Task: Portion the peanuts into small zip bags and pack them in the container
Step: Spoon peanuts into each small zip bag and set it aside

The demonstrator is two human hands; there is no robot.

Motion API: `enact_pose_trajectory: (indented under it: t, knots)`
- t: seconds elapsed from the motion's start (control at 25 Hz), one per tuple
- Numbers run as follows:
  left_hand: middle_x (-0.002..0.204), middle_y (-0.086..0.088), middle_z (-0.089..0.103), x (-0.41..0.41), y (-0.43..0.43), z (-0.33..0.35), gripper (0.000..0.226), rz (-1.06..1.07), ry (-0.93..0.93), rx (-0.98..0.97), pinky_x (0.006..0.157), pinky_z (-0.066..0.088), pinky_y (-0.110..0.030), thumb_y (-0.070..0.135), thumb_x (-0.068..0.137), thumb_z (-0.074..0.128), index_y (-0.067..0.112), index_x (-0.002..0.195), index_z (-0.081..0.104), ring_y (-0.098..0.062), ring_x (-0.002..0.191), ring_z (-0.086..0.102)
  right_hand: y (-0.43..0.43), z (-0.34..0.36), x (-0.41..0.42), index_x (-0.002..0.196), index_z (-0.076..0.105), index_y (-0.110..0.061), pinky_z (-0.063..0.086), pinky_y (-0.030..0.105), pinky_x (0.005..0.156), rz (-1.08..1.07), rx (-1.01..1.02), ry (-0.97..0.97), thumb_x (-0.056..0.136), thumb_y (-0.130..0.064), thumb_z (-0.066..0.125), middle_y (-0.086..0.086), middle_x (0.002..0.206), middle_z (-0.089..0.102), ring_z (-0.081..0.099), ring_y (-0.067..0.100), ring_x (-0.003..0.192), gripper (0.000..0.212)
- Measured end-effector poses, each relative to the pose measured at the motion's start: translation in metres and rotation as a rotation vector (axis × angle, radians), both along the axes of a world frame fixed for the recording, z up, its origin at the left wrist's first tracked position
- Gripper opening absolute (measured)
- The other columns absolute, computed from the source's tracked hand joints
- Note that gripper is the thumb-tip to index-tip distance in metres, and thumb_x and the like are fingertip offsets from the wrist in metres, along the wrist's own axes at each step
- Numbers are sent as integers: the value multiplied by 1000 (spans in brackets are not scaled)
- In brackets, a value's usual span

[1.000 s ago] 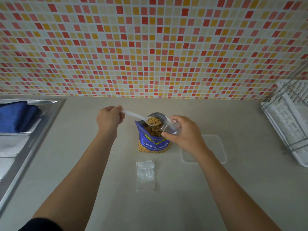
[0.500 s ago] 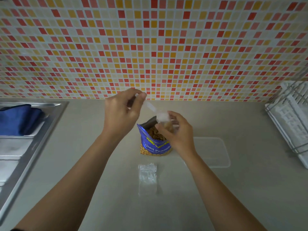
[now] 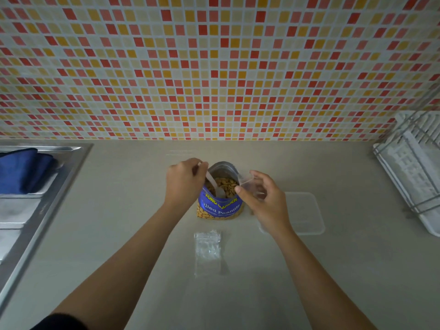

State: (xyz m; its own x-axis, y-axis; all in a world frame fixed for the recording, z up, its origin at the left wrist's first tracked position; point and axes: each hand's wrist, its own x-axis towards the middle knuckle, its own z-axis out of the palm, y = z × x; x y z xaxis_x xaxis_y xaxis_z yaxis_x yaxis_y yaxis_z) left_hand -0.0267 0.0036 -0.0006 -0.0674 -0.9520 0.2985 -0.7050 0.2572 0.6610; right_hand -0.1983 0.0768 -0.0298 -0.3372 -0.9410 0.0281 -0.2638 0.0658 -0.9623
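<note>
An open blue peanut bag (image 3: 220, 206) stands upright on the counter, its peanuts (image 3: 226, 184) showing at the mouth. My left hand (image 3: 184, 181) grips a white plastic spoon (image 3: 214, 184) whose bowl dips into the peanuts. My right hand (image 3: 262, 196) holds a small clear zip bag (image 3: 248, 184) just right of the peanut bag's mouth. A stack of empty zip bags (image 3: 207, 251) lies flat in front of the peanut bag. A clear plastic container (image 3: 304, 213) sits on the counter to the right, partly behind my right wrist.
A steel sink drainboard (image 3: 40, 198) with a blue cloth (image 3: 21, 172) is at the left. A white dish rack (image 3: 414, 172) stands at the right edge. The tiled wall (image 3: 214, 67) rises behind the beige counter (image 3: 262, 282).
The spoon came up over the small zip bag half a second ago, then went back down into the peanut bag. My right hand has lowered the zip bag slightly to the right.
</note>
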Motion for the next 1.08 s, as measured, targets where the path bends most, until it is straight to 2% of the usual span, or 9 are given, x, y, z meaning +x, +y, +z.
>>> enact_pose_trajectory:
  t: [0.08, 0.16, 0.32, 0.48, 0.6, 0.76, 0.84, 0.92, 1.08]
  knots:
    - [58, -18, 63, -1, -6, -4, 34, 107, 60, 168, 60, 51, -37, 20, 87, 52, -4, 65, 63, -37, 59, 57, 1, 0, -1, 113, 57, -27, 46, 7, 71, 5, 1, 0, 71, -32, 78, -10, 90, 70, 62, -3, 87, 47]
    - [62, -18, 66, -1, -8, -3, 33, 152, 177, 278, 71, 55, -44, 18, 87, 52, -4, 68, 66, -38, 67, 62, 1, -1, -2, 115, 57, -27, 47, 9, 72, 2, 11, -4, 71, -34, 77, -8, 92, 70, 63, -1, 88, 49]
    - [58, -4, 63, 5, -5, 2, 28, 160, 361, 402, 78, 54, -41, 20, 90, 54, 14, 64, 66, -23, 63, 58, 1, 1, -4, 113, 55, -30, 49, 18, 77, 23, 37, -8, 71, -36, 77, -10, 93, 69, 63, 5, 94, 48]
    - [62, -3, 61, 16, -8, 3, 25, 317, 518, 452, 81, 54, -40, 21, 90, 54, 15, 67, 63, -17, 63, 56, 1, 9, -8, 118, 56, -24, 46, 7, 74, 29, 16, 80, 70, -31, 79, -23, 96, 59, 57, -11, 88, 54]
    - [63, -4, 61, 25, -11, 5, 21, 399, 612, 432, 78, 53, -38, 21, 90, 55, 11, 74, 65, -17, 63, 55, -3, 15, -9, 122, 56, -20, 47, 15, 79, 56, -12, 245, 67, -34, 80, -13, 105, 58, 58, 0, 91, 62]
    - [63, -5, 59, 33, -17, 7, 20, 453, 687, 432, 69, 51, -30, 19, 89, 55, 10, 75, 66, -15, 58, 53, -10, 22, -5, 119, 59, -17, 43, 18, 78, 100, -18, 478, 66, -34, 79, -3, 109, 63, 58, 9, 90, 59]
    - [65, -5, 59, 37, -20, 10, 18, 490, 773, 450, 64, 48, -25, 18, 89, 56, 4, 88, 67, -15, 59, 53, -11, 22, -1, 118, 59, -16, 47, 26, 81, 101, -12, 529, 67, -35, 78, 0, 111, 64, 61, 16, 92, 58]
    - [66, -5, 59, 40, -23, 19, 18, 481, 822, 448, 64, 47, -24, 18, 89, 56, 4, 90, 67, -16, 61, 54, -14, 22, 4, 118, 58, -17, 49, 30, 81, 110, -4, 555, 67, -37, 77, 1, 110, 64, 61, 18, 92, 59]
    - [64, -1, 61, 30, -16, 55, 19, 290, 648, 276, 68, 50, -29, 22, 89, 55, 15, 75, 65, -13, 61, 56, -19, 24, 20, 117, 59, -18, 49, 29, 83, 62, -65, 476, 67, -36, 77, -2, 109, 65, 60, 14, 95, 57]
